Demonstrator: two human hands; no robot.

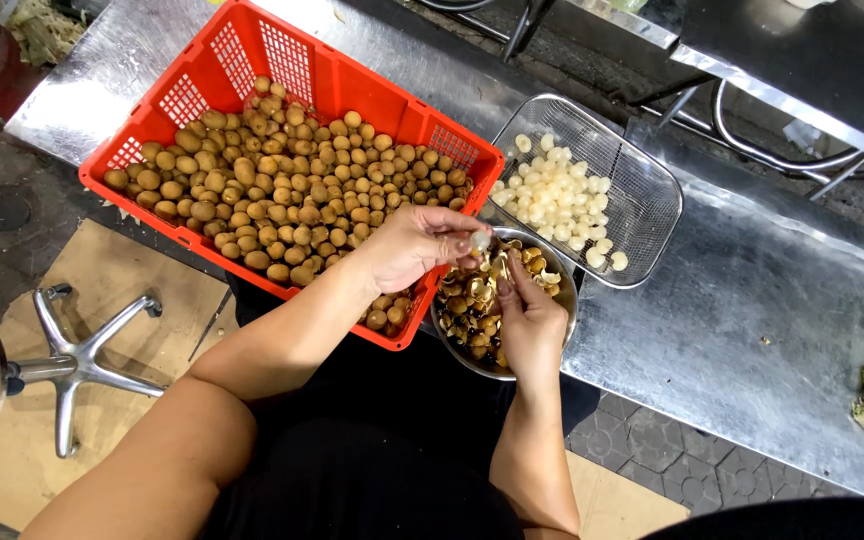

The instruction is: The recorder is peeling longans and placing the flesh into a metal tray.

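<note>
Fruit (479, 241), small, pale and half-peeled, is pinched in the closed fingertips of the left hand (414, 245) above the metal bowl (569, 298); the right hand (530, 318), at five o'clock, is curled on a slim tool (501, 262); flesh is judged slippery and soft, best gripped by its shell.

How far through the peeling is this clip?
Done: a modest layer of white peeled fruit in the wire basket, shells in the metal bowl. In hand: left hand holds one fruit, right hand working it. Left: the orange crate is mostly full of unpeeled fruit.
</note>
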